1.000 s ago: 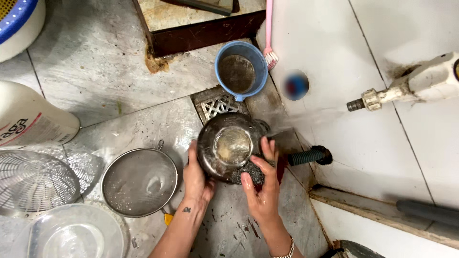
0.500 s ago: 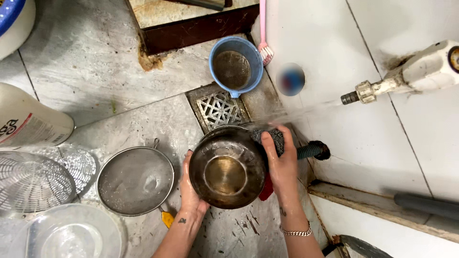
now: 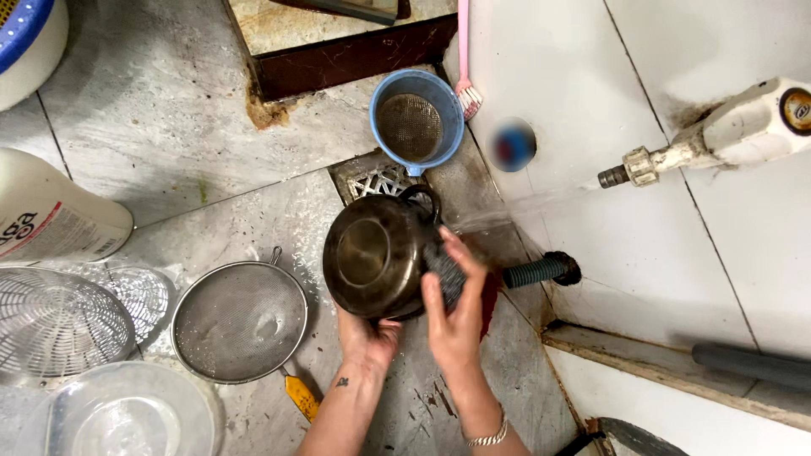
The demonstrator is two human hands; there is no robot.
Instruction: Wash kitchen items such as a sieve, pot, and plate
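A dark metal pot [image 3: 372,262] with a loop handle is held tilted over the wet floor, its bottom facing the camera. My left hand [image 3: 365,338] grips its lower rim from beneath. My right hand [image 3: 456,312] presses a dark steel scrubber [image 3: 445,272] against the pot's right side. Water streams from a wall tap [image 3: 718,139] toward the pot.
A floor drain grate [image 3: 380,180] lies just above the pot. A blue strainer [image 3: 416,127] and a pink brush [image 3: 465,67] sit near the wall. On the left lie a round metal sieve [image 3: 239,321], a wire basket [image 3: 55,321], a clear bowl [image 3: 127,418] and a white bottle [image 3: 51,224].
The pot was turned over from open side up to bottom up. My right hand moved from the pot's upper right rim to scrub its side.
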